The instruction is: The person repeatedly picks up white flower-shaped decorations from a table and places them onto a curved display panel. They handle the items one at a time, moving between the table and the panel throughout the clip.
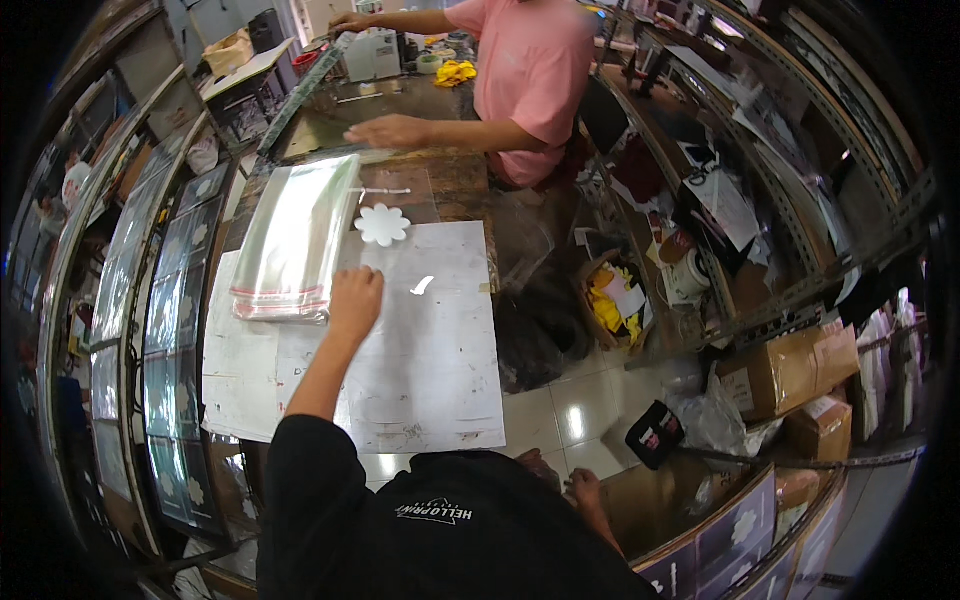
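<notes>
My left hand (357,300) is over the white board (430,350) on the table, its fingers curled together. It lies at the near right edge of a stack of clear plastic bags (290,235) with reddish strips along their near end; whether it grips anything is hidden. Just beyond it are a white flower-shaped piece (382,225), a thin white stem-like piece (385,191) and a small white leaf-like piece (422,285). Low on the right, beside my body, my right hand (583,490) has bent fingers above a cardboard surface (650,500); what they hold, if anything, I cannot make out.
Across the table a person in a pink shirt (535,80) reaches over it with one hand (390,131). Racks with dark flower-printed panels (185,330) line the left. Shelves, cardboard boxes (800,370) and a carton of yellow items (612,300) stand right. Printed panels (720,550) lean lower right.
</notes>
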Demonstrator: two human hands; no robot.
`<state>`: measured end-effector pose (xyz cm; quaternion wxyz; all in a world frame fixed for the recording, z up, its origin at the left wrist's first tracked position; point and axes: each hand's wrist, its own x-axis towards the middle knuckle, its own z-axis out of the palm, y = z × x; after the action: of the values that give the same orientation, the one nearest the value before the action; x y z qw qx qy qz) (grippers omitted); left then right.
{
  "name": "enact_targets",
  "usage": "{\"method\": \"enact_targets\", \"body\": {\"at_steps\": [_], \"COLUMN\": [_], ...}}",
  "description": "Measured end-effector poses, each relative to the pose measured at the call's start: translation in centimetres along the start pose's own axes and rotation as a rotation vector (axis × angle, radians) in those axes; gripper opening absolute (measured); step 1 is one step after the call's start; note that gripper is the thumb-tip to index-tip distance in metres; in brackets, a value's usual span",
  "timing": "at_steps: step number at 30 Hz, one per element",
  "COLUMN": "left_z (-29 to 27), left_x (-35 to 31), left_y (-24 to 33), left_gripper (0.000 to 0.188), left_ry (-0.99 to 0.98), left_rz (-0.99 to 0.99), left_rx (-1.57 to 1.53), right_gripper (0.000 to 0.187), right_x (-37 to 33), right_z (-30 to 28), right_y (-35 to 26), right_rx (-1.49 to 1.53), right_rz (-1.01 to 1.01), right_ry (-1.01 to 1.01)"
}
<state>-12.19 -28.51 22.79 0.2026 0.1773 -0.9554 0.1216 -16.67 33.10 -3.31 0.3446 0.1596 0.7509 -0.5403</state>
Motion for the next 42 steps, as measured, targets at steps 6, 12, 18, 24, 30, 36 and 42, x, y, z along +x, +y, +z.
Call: {"method": "enact_targets", "body": {"at_steps": [6, 12, 18, 24, 30, 36, 42], "left_z": [-2.9, -5.8, -6.4, -8.5, -5.5, -0.5, 1.1], "left_x": [-1.7, -2.9, -4.4, -4.2, -2.0, -1.0, -4.0], "left_y": [14.2, 25.8, 33.1, 37.3, 33.8, 26.7, 24.6], "left_gripper": [0.029, 0.041, 0.046, 0.051, 0.044, 0.034, 0.031], "left_ry": [-0.105, -0.183, -0.359, -0.611, -0.653, -0.451, -0.435], "left_rz": [0.289, 0.470, 0.711, 0.899, 0.622, 0.442, 0.392], "left_rx": [-0.297, -0.488, -0.595, -0.948, -0.930, -0.708, -0.405], "right_gripper": [0.055, 0.067, 0.050, 0.034, 0.041, 0.051, 0.053], "right_x": [-7.3, -12.4, -12.1, -9.9, -9.9, -10.7, -12.5], "right_z": [5.0, 7.9, 5.9, 0.2, -11.5, -24.7, -36.3], "right_y": [-16.2, -24.9, -23.3, -16.4, -13.0, -12.2, -9.4], "right_rx": [0.253, 0.474, 0.386, 0.286, 0.327, 0.031, 0.405], "right_rz": [-0.352, -0.588, -0.528, -0.531, -0.415, -0.414, -0.362], "right_ry": [-0.324, -0.667, -0.135, 0.350, 0.443, 0.671, 0.851]}}
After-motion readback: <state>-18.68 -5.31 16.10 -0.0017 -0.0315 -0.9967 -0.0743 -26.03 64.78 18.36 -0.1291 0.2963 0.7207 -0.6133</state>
